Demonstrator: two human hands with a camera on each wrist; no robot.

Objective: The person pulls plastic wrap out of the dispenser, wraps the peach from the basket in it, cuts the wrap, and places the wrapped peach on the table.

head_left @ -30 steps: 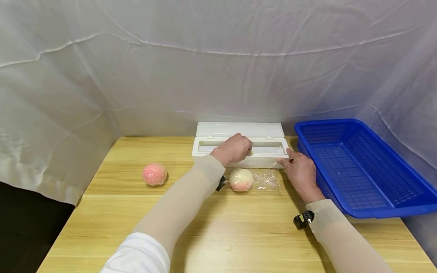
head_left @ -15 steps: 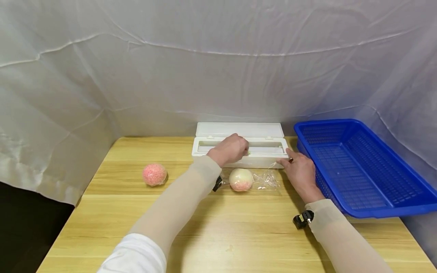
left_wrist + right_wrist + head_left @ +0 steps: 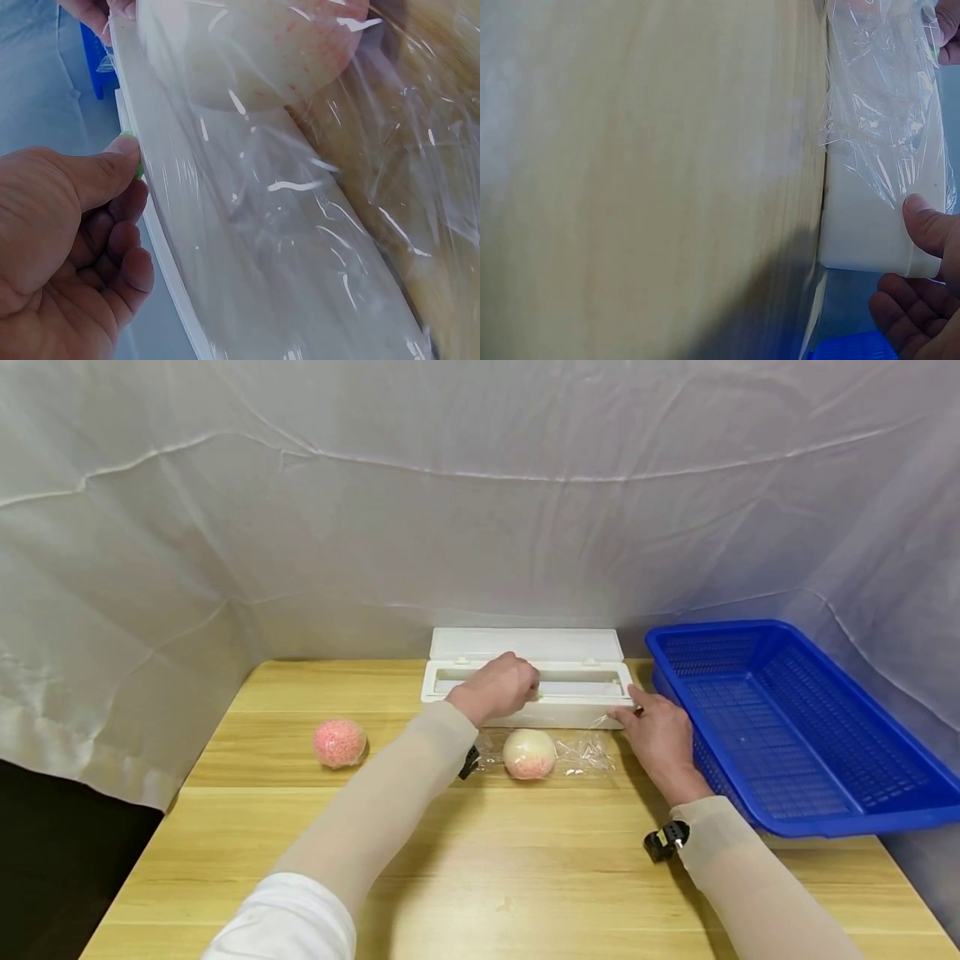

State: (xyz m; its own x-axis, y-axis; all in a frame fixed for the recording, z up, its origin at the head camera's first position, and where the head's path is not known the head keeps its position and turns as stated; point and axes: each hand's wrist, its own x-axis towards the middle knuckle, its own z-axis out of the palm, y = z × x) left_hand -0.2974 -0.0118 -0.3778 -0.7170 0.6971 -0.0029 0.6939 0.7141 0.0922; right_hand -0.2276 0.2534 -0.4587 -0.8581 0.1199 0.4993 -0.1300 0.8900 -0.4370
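A white cling film dispenser point(image 3: 562, 713) lies at the back of the table with its lid point(image 3: 525, 644) raised. My left hand point(image 3: 497, 685) pinches a small green slide cutter point(image 3: 138, 169) on the dispenser's upper edge between thumb and forefinger. At the right end, my right hand point(image 3: 660, 739) grips the dispenser's corner, its thumb point(image 3: 924, 225) pressing the gathered film against the front face. Clear cling film point(image 3: 588, 754) hangs over the front onto the table. On that film sits a cream-and-pink ball point(image 3: 529, 754), close in front of the dispenser.
A pink speckled ball point(image 3: 340, 743) rests on the wooden table point(image 3: 480, 868) to the left. The blue plastic basket point(image 3: 772, 727) stands at the right, close beside my right hand. Grey cloth point(image 3: 450, 527) hangs behind and around the table.
My left hand has slid a short way left along the dispenser's edge with the slide cutter. The right hand, the dispenser and both balls have stayed in place.
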